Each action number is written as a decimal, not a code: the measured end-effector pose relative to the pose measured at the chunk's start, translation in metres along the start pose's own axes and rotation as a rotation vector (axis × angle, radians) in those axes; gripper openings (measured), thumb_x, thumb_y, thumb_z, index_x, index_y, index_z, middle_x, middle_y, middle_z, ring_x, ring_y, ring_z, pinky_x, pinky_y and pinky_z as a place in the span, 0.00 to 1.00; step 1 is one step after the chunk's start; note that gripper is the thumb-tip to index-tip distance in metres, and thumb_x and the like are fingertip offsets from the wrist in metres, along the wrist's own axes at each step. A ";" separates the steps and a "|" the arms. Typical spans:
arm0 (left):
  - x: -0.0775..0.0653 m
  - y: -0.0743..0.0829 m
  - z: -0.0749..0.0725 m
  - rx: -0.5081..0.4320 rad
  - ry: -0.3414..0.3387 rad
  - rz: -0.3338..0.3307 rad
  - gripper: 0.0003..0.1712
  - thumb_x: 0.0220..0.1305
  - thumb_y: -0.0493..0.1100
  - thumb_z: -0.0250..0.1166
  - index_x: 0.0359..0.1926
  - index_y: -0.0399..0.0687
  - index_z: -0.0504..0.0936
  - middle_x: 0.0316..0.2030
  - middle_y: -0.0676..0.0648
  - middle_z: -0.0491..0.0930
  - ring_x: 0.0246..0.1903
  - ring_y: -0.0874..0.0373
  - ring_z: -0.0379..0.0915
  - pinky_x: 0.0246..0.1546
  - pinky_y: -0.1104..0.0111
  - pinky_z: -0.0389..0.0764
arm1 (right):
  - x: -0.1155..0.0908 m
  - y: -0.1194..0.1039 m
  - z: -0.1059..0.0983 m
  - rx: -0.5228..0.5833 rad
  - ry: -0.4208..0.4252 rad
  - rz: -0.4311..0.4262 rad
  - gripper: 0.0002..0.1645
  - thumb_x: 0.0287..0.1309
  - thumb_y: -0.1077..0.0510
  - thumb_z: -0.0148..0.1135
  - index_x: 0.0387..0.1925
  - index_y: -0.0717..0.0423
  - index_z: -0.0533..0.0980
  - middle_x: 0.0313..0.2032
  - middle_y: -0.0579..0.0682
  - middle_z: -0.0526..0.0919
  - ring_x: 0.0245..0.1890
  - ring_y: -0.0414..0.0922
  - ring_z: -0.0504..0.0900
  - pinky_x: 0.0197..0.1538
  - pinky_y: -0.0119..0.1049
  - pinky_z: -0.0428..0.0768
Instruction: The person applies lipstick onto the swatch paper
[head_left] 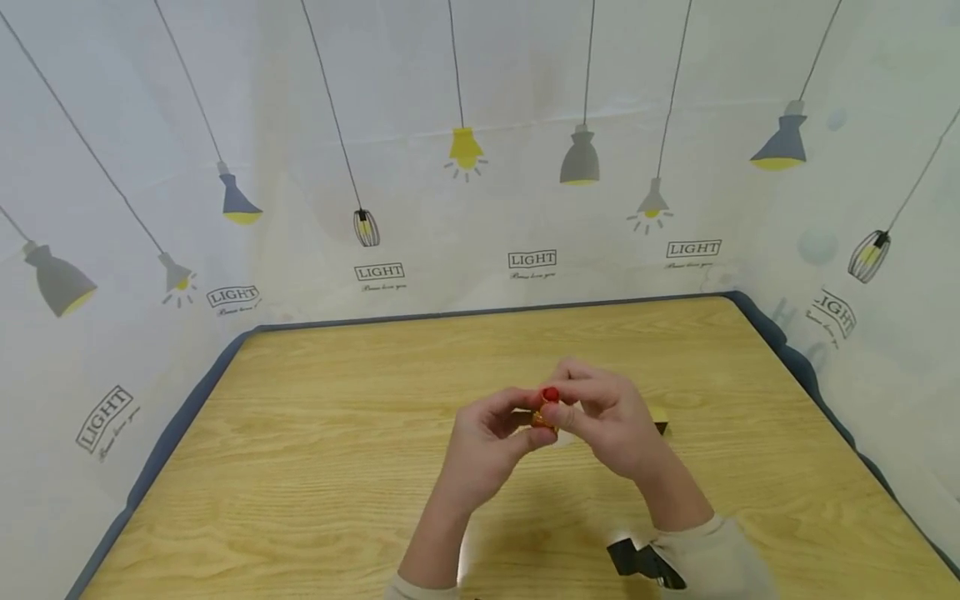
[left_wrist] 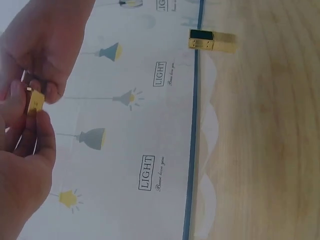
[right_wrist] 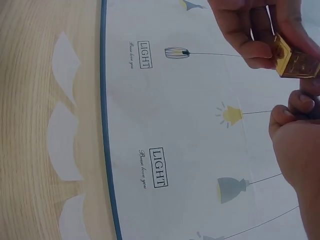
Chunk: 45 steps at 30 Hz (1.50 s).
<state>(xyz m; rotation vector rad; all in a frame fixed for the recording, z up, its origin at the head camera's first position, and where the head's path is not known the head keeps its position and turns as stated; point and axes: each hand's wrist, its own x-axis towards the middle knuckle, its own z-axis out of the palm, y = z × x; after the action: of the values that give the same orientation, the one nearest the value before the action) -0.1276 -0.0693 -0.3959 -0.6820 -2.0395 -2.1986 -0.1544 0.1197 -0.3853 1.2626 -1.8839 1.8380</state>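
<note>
Both hands hold a lipstick [head_left: 551, 395] with a red tip and a shiny gold base [right_wrist: 295, 62], raised in front of me over the table. My left hand [head_left: 483, 450] grips the base between thumb and fingers. From the other side, my right hand [head_left: 615, 425] pinches the lipstick just below the red tip, its thumb across the front. In the left wrist view, the gold base [left_wrist: 35, 101] shows between the two hands. Fingers hide part of the tube. Behind the right hand, a gold case [left_wrist: 212, 41] with a dark panel is on the table.
The wood-grain table [head_left: 337, 433] has a blue edge and meets a white wall covering [head_left: 420, 100] printed with hanging lamps. A black strap piece [head_left: 637, 560] shows by the right sleeve [head_left: 716, 562].
</note>
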 end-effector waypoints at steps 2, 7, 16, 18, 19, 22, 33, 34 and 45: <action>0.000 -0.001 0.008 0.085 0.081 0.061 0.16 0.60 0.35 0.78 0.49 0.36 0.89 0.46 0.35 0.89 0.43 0.63 0.86 0.51 0.69 0.89 | -0.001 0.003 0.004 -0.003 0.053 -0.075 0.08 0.71 0.67 0.64 0.41 0.71 0.86 0.33 0.53 0.79 0.35 0.43 0.76 0.35 0.34 0.79; -0.003 -0.009 0.034 0.385 0.392 0.337 0.10 0.59 0.36 0.81 0.41 0.43 0.90 0.33 0.46 0.90 0.32 0.57 0.85 0.39 0.69 0.89 | 0.000 0.008 0.014 -0.059 0.179 -0.133 0.13 0.71 0.64 0.66 0.40 0.74 0.86 0.32 0.56 0.79 0.34 0.42 0.76 0.35 0.30 0.80; -0.003 -0.011 0.039 0.383 0.448 0.378 0.09 0.58 0.33 0.80 0.40 0.39 0.90 0.32 0.44 0.90 0.31 0.56 0.84 0.38 0.69 0.89 | 0.000 0.009 0.014 -0.120 0.197 -0.132 0.07 0.68 0.68 0.68 0.39 0.73 0.86 0.33 0.55 0.79 0.35 0.43 0.75 0.35 0.29 0.80; -0.002 -0.008 0.033 0.286 0.360 0.303 0.11 0.58 0.34 0.81 0.43 0.39 0.91 0.35 0.42 0.91 0.33 0.58 0.85 0.40 0.68 0.90 | 0.000 0.008 0.012 -0.117 0.175 -0.136 0.06 0.67 0.69 0.68 0.39 0.72 0.87 0.33 0.55 0.78 0.35 0.43 0.74 0.35 0.31 0.78; -0.002 -0.007 0.031 0.242 0.320 0.255 0.12 0.58 0.34 0.81 0.44 0.39 0.91 0.36 0.41 0.92 0.33 0.59 0.86 0.41 0.68 0.91 | 0.000 0.008 0.011 -0.115 0.164 -0.136 0.06 0.67 0.69 0.68 0.38 0.72 0.87 0.33 0.55 0.78 0.35 0.43 0.74 0.35 0.32 0.78; -0.002 -0.002 0.021 0.148 0.217 0.086 0.14 0.58 0.34 0.81 0.46 0.40 0.92 0.40 0.40 0.92 0.37 0.62 0.86 0.46 0.70 0.90 | 0.001 0.007 0.009 -0.088 0.124 -0.156 0.06 0.67 0.69 0.67 0.38 0.71 0.86 0.33 0.54 0.78 0.36 0.42 0.73 0.34 0.34 0.77; 0.003 -0.001 -0.016 -0.004 -0.148 -0.053 0.17 0.61 0.32 0.77 0.49 0.26 0.86 0.44 0.39 0.90 0.42 0.66 0.87 0.49 0.68 0.90 | 0.002 0.003 0.002 -0.010 -0.031 -0.107 0.08 0.69 0.65 0.67 0.37 0.69 0.87 0.33 0.52 0.80 0.35 0.43 0.73 0.33 0.37 0.75; 0.004 -0.003 -0.019 -0.036 -0.186 -0.043 0.20 0.62 0.35 0.77 0.49 0.23 0.85 0.43 0.43 0.91 0.41 0.66 0.87 0.47 0.68 0.90 | 0.003 0.003 0.003 0.008 -0.048 -0.115 0.09 0.70 0.65 0.66 0.37 0.69 0.87 0.33 0.52 0.80 0.35 0.43 0.73 0.33 0.37 0.76; 0.016 -0.025 -0.034 -0.387 -0.507 0.096 0.24 0.68 0.48 0.71 0.48 0.27 0.86 0.44 0.59 0.90 0.42 0.68 0.83 0.43 0.77 0.84 | 0.007 0.003 0.006 0.127 -0.168 -0.123 0.08 0.72 0.68 0.62 0.42 0.68 0.86 0.32 0.54 0.76 0.31 0.45 0.71 0.30 0.38 0.75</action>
<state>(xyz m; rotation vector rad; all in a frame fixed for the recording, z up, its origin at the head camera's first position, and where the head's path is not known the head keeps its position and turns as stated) -0.1596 -0.0949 -0.4147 -1.4737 -1.6985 -2.5855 -0.1580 0.1109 -0.3835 1.5835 -1.7469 1.8646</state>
